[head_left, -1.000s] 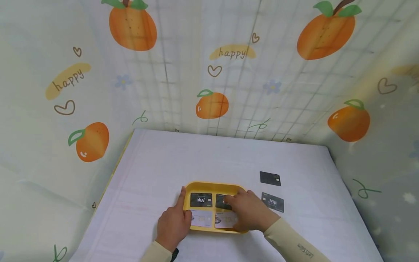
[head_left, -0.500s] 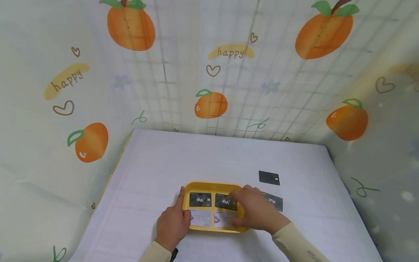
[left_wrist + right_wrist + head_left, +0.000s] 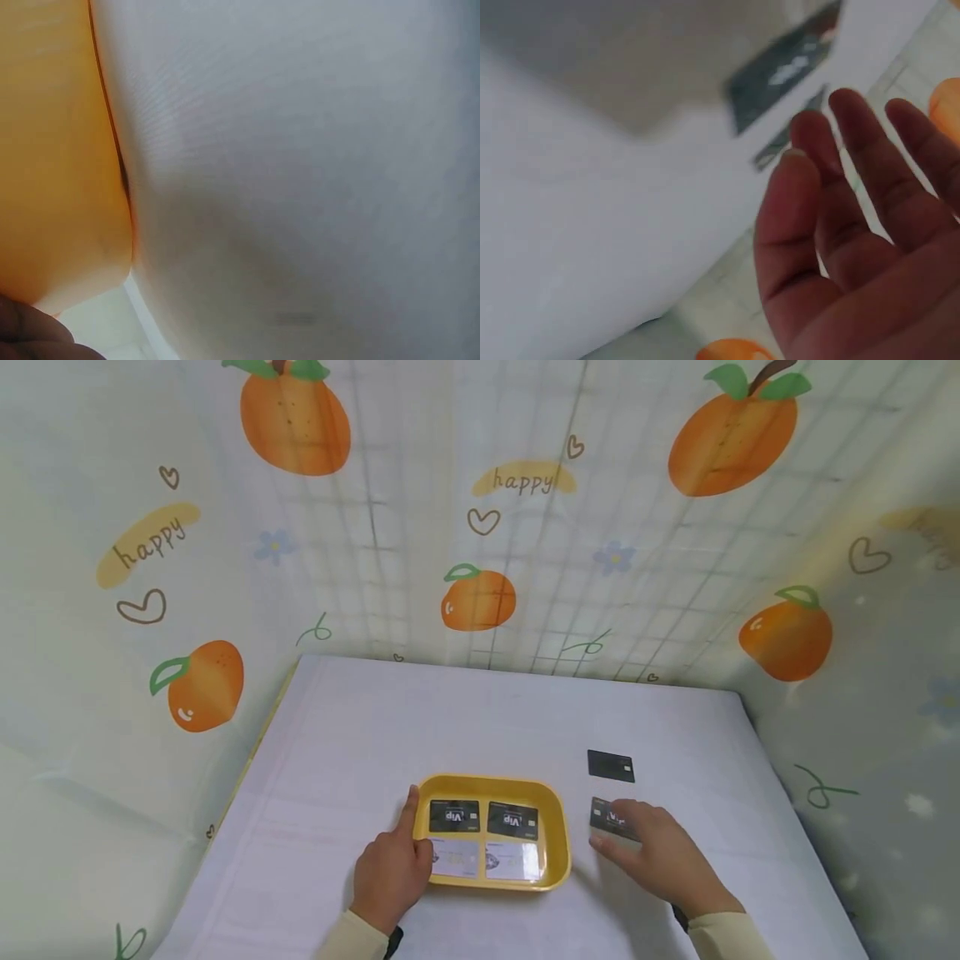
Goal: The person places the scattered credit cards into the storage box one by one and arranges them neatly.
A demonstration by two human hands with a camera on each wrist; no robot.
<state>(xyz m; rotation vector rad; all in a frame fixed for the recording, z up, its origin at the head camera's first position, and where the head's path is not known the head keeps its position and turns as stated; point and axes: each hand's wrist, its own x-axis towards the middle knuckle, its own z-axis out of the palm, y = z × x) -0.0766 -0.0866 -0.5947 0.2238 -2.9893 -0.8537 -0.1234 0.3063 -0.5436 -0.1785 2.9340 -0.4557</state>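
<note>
The Vip card point(image 3: 602, 818) lies flat on the table point(image 3: 450, 718) just right of the tray, partly hidden from the head view by the right hand point(image 3: 657, 857). That hand's thumb and forefinger bend toward each other with a gap between them and hold nothing, seemingly set that way to span the card; whether a fingertip touches it I cannot tell. The tray point(image 3: 487, 787) has the left hand point(image 3: 392, 870) at its left edge, forefinger straight along the rim and thumb spread from it, probably so that the tray does not slide; its other fingers I cannot make out well. Inside, two dark cards point(image 3: 453, 816) sit in the far row and two white cards point(image 3: 456, 857) in the near one, apparently spaced so that each face shows (the dark pair's lettering is upside down, unlike the loose card's). Beyond the loose one lies a black card point(image 3: 611, 766), apart from it, perhaps to leave fingers room. Farther out, the orange-printed backdrop point(image 3: 420, 527) rises behind the table.
</note>
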